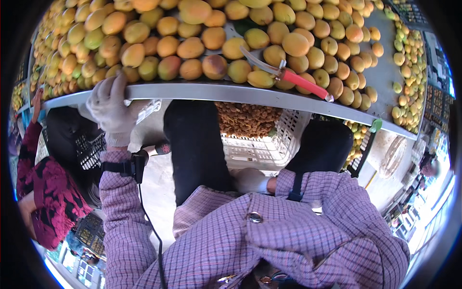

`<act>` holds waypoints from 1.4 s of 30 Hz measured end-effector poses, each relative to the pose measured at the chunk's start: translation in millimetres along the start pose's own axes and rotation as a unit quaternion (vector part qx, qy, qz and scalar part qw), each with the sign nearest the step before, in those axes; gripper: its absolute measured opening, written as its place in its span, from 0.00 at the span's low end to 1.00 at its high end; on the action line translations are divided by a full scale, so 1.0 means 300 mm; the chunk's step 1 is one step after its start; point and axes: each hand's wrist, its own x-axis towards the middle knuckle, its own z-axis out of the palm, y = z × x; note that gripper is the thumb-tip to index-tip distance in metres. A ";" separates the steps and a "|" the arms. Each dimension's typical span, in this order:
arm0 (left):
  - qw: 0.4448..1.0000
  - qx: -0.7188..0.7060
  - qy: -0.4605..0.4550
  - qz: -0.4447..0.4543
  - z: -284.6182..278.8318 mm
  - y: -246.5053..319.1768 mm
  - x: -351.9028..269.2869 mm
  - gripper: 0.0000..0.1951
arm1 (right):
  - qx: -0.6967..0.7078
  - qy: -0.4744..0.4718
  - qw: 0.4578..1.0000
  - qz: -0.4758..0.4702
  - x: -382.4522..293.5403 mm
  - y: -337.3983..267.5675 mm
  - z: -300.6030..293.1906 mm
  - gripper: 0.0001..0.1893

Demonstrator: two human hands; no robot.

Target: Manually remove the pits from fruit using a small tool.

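Note:
My left hand [112,103], in a whitish knit glove, rests on the metal rim [202,91] of a table heaped with apricots [191,47]; its fingertips reach the fruit at the edge, and whether they grip the rim is unclear. My right hand [251,180], also gloved, lies low between my thighs; its fingers are partly hidden and nothing shows in it. A curved knife with a red handle [305,83] lies on the apricots near the rim, right of centre, its blade pointing up and left.
Under the table, a white plastic crate [260,151] holds brown pieces [249,119]. A dark crate with yellowish fruit [355,142] stands beside my right knee. A green leaf [375,125] hangs at the rim. At the left sits a person in a patterned magenta top [59,202], one hand at the table.

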 end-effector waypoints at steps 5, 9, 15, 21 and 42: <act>0.999 -0.049 0.003 -0.017 -0.046 0.022 0.025 0.36 | -0.104 -0.006 0.990 -0.091 0.046 0.265 0.069 0.20; 0.993 -0.056 0.078 -0.071 -0.139 0.069 -0.023 0.32 | -0.078 0.012 0.996 -0.051 -0.127 0.014 0.003 0.22; 0.925 -0.218 0.018 -0.312 -0.108 0.099 -0.315 0.27 | -0.123 0.182 0.963 -0.156 -0.234 0.044 -0.016 0.24; 0.844 -0.188 -0.191 -0.464 -0.058 0.133 -0.362 0.35 | 0.141 0.475 0.850 -0.177 -0.393 0.180 -0.072 0.16; 0.886 -0.207 -0.226 -0.349 0.236 0.317 -0.639 0.16 | -0.204 0.719 0.657 -0.100 -0.404 -0.163 -0.647 0.16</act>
